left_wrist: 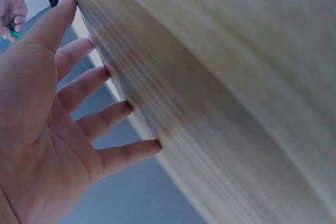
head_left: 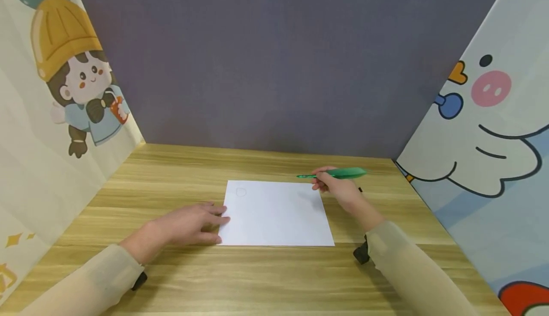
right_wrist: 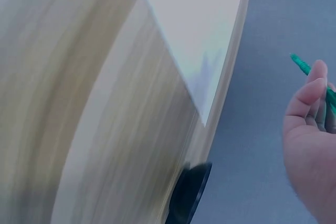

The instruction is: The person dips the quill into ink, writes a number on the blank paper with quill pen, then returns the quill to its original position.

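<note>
Only the head view shows the flat left hand [head_left: 188, 225] touching paper [head_left: 276, 213], right hand [head_left: 339, 187] gripping pen [head_left: 339, 174].

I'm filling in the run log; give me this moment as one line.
left hand: flat on table, fingertips at white paper edge | right hand: holds green pen above paper's far right corner | paper: faint mark top left

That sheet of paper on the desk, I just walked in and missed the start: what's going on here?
A person sits at a wooden table with a white sheet of paper in front of them. The left hand lies flat, fingertips on the sheet's left edge. The right hand holds a green pen lifted above the sheet's far right corner. A faint small outline sits near the far left corner.
</note>
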Demonstrator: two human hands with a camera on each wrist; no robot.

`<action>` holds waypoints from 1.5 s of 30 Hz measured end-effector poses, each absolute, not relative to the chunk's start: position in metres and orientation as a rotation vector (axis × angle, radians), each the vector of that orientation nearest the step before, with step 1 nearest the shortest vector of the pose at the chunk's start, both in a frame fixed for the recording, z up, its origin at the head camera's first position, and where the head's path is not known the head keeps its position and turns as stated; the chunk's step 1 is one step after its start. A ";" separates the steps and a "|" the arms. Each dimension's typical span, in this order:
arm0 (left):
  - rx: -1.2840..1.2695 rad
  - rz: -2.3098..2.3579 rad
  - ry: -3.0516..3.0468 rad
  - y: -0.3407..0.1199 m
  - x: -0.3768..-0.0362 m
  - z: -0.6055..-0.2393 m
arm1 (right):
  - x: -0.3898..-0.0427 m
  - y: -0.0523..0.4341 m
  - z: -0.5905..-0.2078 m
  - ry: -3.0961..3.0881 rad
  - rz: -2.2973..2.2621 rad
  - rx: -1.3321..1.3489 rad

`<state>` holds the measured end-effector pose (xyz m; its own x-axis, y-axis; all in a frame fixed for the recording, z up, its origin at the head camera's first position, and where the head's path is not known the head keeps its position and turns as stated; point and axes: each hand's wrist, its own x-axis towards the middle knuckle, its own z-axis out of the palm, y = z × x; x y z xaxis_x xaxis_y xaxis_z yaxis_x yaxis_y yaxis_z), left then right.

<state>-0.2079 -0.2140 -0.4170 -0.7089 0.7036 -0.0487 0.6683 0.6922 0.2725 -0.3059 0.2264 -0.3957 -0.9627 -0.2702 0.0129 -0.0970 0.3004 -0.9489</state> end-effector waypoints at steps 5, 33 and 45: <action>1.130 0.349 2.754 -0.214 -0.210 -0.418 | -0.311 0.210 -0.397 2.366 -1.780 -0.360; 1.137 0.326 2.772 -0.215 -0.210 -0.422 | -0.332 0.125 -0.423 2.252 -1.863 -0.307; 1.155 0.331 2.783 -0.215 -0.210 -0.422 | -0.340 0.106 -0.431 2.172 -1.851 -0.333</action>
<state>-0.2104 -0.2152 -0.4222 -0.7045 0.7094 -0.0181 0.6854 0.6868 0.2419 -0.3400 0.1063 -0.4310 -0.9378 -0.3431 -0.0541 -0.0010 0.1584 -0.9874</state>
